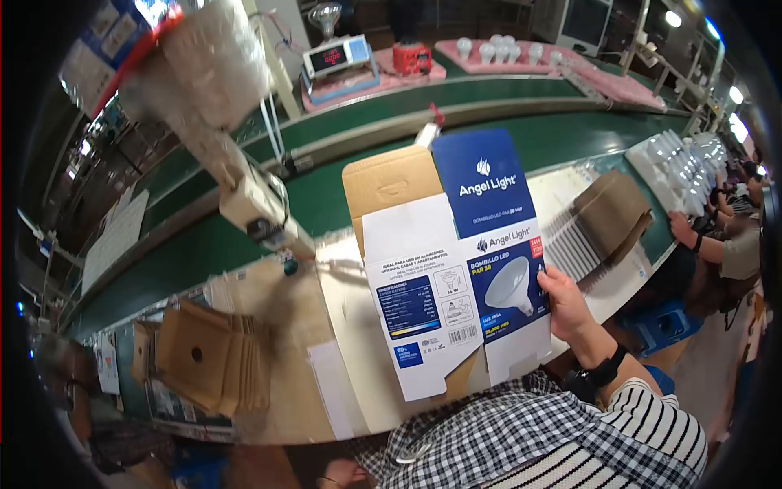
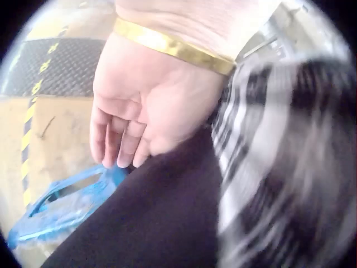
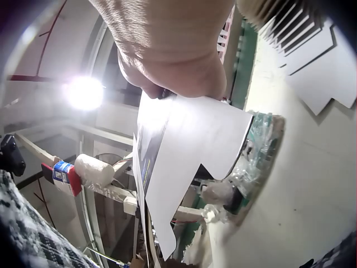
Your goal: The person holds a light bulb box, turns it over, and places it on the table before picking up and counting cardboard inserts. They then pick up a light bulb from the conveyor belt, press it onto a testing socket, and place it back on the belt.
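The right hand (image 1: 567,307) pinches the Angel Light bulb carton (image 1: 453,279) at three o'clock, a sensible hold on likely light, creasable card; the left hand (image 2: 152,105) hangs loose.

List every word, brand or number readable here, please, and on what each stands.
"Angel Light": carton, on blue flap and front panel.
"BOMBILLO LED PAR 38": front panel.
"LUZ FRÍA": front panel.
"IDEAL PARA USO EN ALMACENES, OFICINAS, CASAS Y APARTAMENTOS": white panel.
"ESPECIFICACIONES": blue table, white panel.
"14 W": white panel.
"80%": blue square.
Too small or blurred: table rows, hours figure, red label, red meter digits, fine print.
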Tool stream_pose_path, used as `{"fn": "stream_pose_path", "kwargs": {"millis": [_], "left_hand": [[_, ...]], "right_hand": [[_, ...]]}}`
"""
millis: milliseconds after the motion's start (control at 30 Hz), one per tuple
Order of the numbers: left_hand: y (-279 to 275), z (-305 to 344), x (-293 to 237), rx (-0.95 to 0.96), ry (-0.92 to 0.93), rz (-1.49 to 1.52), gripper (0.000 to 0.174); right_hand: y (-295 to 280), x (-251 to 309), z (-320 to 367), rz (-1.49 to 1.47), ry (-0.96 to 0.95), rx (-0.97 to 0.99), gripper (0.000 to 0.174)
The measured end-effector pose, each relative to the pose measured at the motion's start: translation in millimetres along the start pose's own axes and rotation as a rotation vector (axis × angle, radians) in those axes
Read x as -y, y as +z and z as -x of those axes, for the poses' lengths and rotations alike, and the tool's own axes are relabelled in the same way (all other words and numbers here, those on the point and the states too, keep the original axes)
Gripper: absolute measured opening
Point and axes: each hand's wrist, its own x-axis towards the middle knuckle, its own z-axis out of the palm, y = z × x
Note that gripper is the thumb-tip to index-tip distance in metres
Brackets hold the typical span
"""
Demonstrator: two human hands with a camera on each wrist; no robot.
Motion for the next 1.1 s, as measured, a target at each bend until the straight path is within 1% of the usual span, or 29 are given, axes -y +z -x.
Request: {"fn": "stream_pose_path", "kwargs": {"millis": [33,67,100,133,167,200,233,267,300,333,367,433,467,500,567,600,633,733,767,833,900,967,1100], "left_hand": [[10,14,13,-0.006,-0.030,-0.002,0.055],[14,63,-35,0.069,0.037,0.072,0.046],[26,104,-73,0.061,0.174,0.083,0.037],[26,119,-86,0.085,0.329,0.182,0.037],[39,124,-97,0.121,0.598,0.407,0.040],[62,125,-128,0.099,0.875,0.412,0.042],[84,116,-154,0.098,0.945,0.618,0.043],[100,101,-176,0.049,0.931,0.650,0.046],[129,94,-213,0.014,1.031,0.599,0.053],[147,86,-239,0.072,1.017,0.611,0.043],[154,78,-248,0.098,1.018,0.601,0.043],[162,54,-261,0.086,0.958,0.471,0.035],[161,42,-263,0.026,0.972,0.388,0.030],[165,34,-264,0.044,0.962,0.379,0.030],[179,22,-268,0.015,0.944,0.531,0.029],[180,17,-267,-0.010,0.982,0.493,0.028],[180,15,-265,-0.014,0.961,0.485,0.028],[178,15,-265,-0.015,0.995,0.502,0.028],[178,15,-268,-0.021,0.986,0.520,0.028],[180,18,-268,-0.029,0.958,0.559,0.028],[178,16,-268,-0.032,0.942,0.582,0.029],[175,14,-264,-0.059,0.976,0.522,0.032],[178,19,-268,-0.076,0.961,0.555,0.033]], "right_hand": [[-6,-8,2,0.020,0.013,0.022,0.029],[-11,-15,3,0.049,0.045,0.036,0.030],[-19,-21,4,0.049,0.087,0.051,0.030],[-22,-30,4,0.081,0.076,0.072,0.030],[-25,-37,7,0.111,0.069,0.086,0.031],[-25,-42,8,0.113,0.089,0.093,0.031],[-26,-47,8,0.105,0.106,0.093,0.031],[-29,-51,8,0.113,0.112,0.111,0.030],[-32,-55,8,0.122,0.111,0.123,0.030],[-36,-57,7,0.125,0.117,0.126,0.030],[-37,-62,7,0.134,0.104,0.116,0.029],[-38,-68,7,0.170,0.087,0.091,0.028],[-37,-72,8,0.180,0.078,0.065,0.028],[-38,-79,9,0.190,0.056,0.061,0.027],[-51,-87,9,0.277,0.037,0.071,0.026],[-52,-87,9,0.269,0.057,0.059,0.026],[-52,-86,8,0.307,0.046,0.065,0.026],[-50,-87,12,0.378,0.022,0.078,0.026],[-51,-84,10,0.418,-0.005,0.089,0.027],[-54,-87,9,0.419,0.006,0.085,0.027],[-55,-87,9,0.487,-0.005,0.080,0.026],[-59,-89,9,0.475,-0.002,0.092,0.027],[-60,-83,10,0.442,-0.024,0.131,0.031]]}}
